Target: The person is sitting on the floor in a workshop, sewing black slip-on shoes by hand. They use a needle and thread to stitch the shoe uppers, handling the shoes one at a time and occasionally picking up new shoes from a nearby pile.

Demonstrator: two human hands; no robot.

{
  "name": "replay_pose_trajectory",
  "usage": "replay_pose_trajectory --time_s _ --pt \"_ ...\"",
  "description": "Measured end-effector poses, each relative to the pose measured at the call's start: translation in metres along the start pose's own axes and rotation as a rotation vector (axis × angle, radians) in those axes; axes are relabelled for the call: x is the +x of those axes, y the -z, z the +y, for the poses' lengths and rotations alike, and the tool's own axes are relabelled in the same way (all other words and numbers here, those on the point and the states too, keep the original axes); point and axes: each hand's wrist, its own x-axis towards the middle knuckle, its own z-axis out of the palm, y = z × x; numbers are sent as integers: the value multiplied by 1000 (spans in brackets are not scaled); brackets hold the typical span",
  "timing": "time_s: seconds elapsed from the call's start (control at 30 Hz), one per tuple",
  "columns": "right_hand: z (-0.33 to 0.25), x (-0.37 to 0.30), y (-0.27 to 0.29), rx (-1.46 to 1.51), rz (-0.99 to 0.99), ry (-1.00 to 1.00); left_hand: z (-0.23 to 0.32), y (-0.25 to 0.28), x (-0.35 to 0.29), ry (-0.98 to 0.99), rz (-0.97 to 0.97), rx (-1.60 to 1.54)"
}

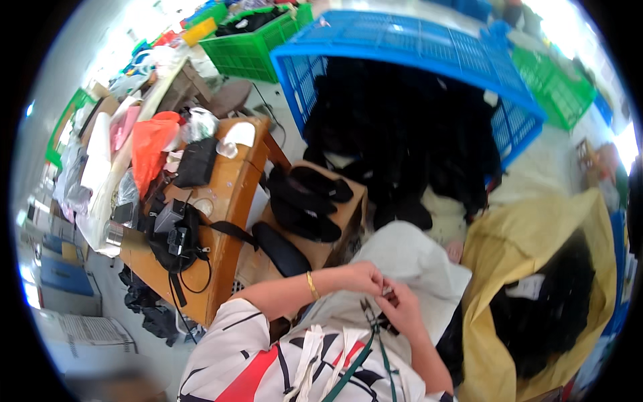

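Observation:
My left hand (362, 277), with a gold band at the wrist, meets my right hand (402, 307) above my lap. Both hands are closed, their fingertips pinched together; what lies between them is too small to make out. Just below the fingers hangs a small pair of metal snips (368, 311), beside a dark green cord (385, 355) that runs down my front. A whitish cloth (418, 258) covers my lap under the hands. Beyond my left forearm, black shoe-shaped pieces (305, 208) rest on a cardboard box (351, 214).
A tipped blue crate (408, 37) spills dark fuzzy pieces (395, 127) ahead of me. On the right stands a yellow sack (492, 288) with black pieces inside. To the left, a wooden table (231, 181) carries a black bag (177, 234) and an orange plastic bag (151, 151).

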Motion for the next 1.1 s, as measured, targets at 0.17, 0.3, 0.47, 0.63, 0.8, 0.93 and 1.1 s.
replay_pose_trajectory --time_s 0.17,0.3,0.47,0.63,0.8,0.93,1.1 --pt "3 -3 6 -15 29 -58 17 5 -12 -6 5 9" --pt "-22 -2 21 41 172 -72 40 8 -22 -118 148 81" --pt "-18 -1 60 490 431 -185 165 -2 -75 -599 40 -127" --pt "-37 4 63 671 429 -132 181 -46 -99 -1060 -653 -484" --pt "-43 -7 63 599 389 -143 159 -19 -66 -749 233 342" --pt "-47 -8 57 567 330 -162 122 -22 -25 -561 628 345" --pt "-47 -9 54 561 297 -124 99 -16 -13 -522 444 199"
